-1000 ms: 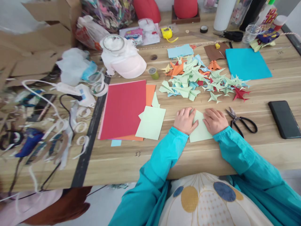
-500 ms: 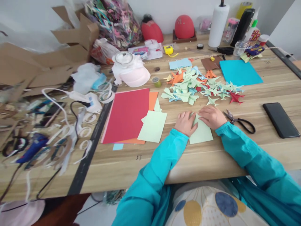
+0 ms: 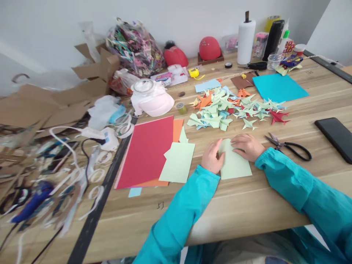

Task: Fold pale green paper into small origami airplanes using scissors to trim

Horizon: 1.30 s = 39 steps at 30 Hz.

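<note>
Pressing on a pale green sheet (image 3: 236, 167) with both hands, lower centre-right of frame, on the wooden table (image 3: 247, 212). My right hand (image 3: 248, 146) lies palm down on the sheet's upper part, fingers flat and together, gripping nothing. My left hand (image 3: 211, 160) sits at the sheet's left edge with fingers loosely bent and thumb toward the paper. I can't tell if it pinches the edge or just rests there.

Scissors (image 3: 290, 147) lie just right of my right hand, not touching it, blades shut and pointing toward the upper left. Phone (image 3: 337, 134) is at the far right edge, screen dark. A pile of folded paper shapes (image 3: 236, 108) sits above the hands, mostly green with some orange, red and blue. A second green sheet (image 3: 178, 161) lies left of my left hand, overlapping a red sheet (image 3: 147, 150), which covers an orange sheet (image 3: 178, 128). Blue sheet (image 3: 279, 87) is at upper right, and a paper towel roll (image 3: 245, 36) stands upright at top. Left side is blurred, a clutter of tape and cables.
</note>
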Tool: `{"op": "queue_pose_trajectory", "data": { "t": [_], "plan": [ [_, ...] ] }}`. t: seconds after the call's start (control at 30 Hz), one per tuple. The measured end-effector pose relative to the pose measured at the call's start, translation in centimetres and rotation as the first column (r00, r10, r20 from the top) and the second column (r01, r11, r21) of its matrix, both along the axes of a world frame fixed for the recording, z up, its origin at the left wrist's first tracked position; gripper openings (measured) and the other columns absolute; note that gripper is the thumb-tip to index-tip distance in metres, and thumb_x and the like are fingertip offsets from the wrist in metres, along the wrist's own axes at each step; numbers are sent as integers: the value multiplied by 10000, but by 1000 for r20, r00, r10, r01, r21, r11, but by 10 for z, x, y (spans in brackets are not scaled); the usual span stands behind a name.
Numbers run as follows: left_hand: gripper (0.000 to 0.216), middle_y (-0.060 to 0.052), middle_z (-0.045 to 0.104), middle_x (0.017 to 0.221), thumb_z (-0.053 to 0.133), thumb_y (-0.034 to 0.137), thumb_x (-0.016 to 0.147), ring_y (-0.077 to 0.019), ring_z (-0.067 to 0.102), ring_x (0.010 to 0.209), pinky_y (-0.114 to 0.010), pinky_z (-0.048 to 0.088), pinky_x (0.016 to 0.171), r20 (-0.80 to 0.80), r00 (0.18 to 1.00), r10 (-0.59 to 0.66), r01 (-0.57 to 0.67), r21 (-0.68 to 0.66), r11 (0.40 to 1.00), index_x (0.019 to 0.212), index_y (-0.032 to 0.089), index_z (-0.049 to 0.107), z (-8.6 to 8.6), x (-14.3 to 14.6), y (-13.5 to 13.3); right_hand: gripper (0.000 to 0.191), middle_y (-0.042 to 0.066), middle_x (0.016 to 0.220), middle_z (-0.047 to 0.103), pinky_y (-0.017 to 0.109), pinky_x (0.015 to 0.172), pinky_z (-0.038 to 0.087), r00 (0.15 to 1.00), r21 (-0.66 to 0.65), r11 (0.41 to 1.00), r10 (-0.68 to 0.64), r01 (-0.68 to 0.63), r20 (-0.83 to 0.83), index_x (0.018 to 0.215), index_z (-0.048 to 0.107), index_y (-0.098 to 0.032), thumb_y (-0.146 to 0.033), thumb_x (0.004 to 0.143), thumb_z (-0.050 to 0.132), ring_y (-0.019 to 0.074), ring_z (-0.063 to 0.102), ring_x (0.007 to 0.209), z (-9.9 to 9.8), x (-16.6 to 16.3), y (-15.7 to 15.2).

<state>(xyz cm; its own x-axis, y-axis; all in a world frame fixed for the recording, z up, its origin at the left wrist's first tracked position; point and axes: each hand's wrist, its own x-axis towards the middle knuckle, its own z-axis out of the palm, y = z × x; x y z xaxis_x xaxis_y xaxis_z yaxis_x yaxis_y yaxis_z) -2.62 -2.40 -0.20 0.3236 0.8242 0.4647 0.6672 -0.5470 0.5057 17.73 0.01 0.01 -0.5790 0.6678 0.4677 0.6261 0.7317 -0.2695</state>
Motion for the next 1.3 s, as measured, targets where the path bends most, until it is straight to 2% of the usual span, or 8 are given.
{"op": "queue_pose_trajectory", "data": {
  "t": [0.23,0.33,0.5,0.63,0.77,0.97,1.1,1.3],
  "plan": [
    [347,-136,644,1088,417,148,843,-244,541,1078,-424,490,941,-234,951,-202,237,131,963,1149,104,576,2,5,-6,227,76,1007,693,373,808,464,999,-8,1000,-26,26,-22,904,705,-194,-236,880,483,210,603,943,-2,-2,1],
    [327,-127,645,1101,409,148,848,-247,547,1063,-423,494,941,-292,931,-216,266,143,953,1102,103,610,3,6,-7,224,72,1009,694,381,813,467,999,-2,1000,-25,25,-31,912,704,-188,-228,874,487,218,603,942,-3,-2,2],
    [312,-124,663,1067,412,132,854,-223,575,1028,-391,512,920,-278,932,-234,288,174,942,1091,108,614,3,7,-8,257,85,1059,677,403,851,465,999,-45,998,-35,35,-4,1016,679,-175,-234,870,476,239,579,1009,-2,-1,3],
    [295,-123,677,1021,421,109,847,-213,596,999,-366,526,901,-248,939,-237,296,236,926,1074,95,611,0,7,-8,326,90,1181,623,432,889,447,997,-71,996,-48,51,53,1158,610,-179,-223,876,451,255,534,1104,2,-2,2],
    [282,-112,680,990,421,92,841,-198,604,980,-347,533,888,-209,945,-250,301,270,914,1043,108,617,1,8,-8,356,73,1251,585,439,921,414,986,-45,998,-42,50,161,1204,577,-187,-175,893,403,253,487,1168,4,-4,0],
    [221,-149,659,1016,493,157,817,-235,583,975,-420,534,858,-99,992,-79,102,256,961,974,97,635,2,9,-10,367,70,1291,553,429,918,397,964,-20,999,-43,50,261,1231,548,-177,-169,905,379,249,460,1187,7,-4,-1],
    [176,-127,678,951,498,149,813,-229,578,923,-404,551,808,-131,983,-132,161,248,955,863,109,662,3,9,-9,378,70,1302,543,422,933,388,957,-18,998,-49,57,287,1248,529,-156,-167,907,364,247,441,1203,9,-4,-2],
    [171,-126,684,887,503,135,814,-213,578,864,-365,556,779,-138,982,-130,165,283,945,799,89,667,5,11,-8,408,87,1342,499,431,959,370,940,-46,994,-79,100,331,1289,485,-137,-184,914,330,254,405,1234,16,-8,-4]
  ]
}}
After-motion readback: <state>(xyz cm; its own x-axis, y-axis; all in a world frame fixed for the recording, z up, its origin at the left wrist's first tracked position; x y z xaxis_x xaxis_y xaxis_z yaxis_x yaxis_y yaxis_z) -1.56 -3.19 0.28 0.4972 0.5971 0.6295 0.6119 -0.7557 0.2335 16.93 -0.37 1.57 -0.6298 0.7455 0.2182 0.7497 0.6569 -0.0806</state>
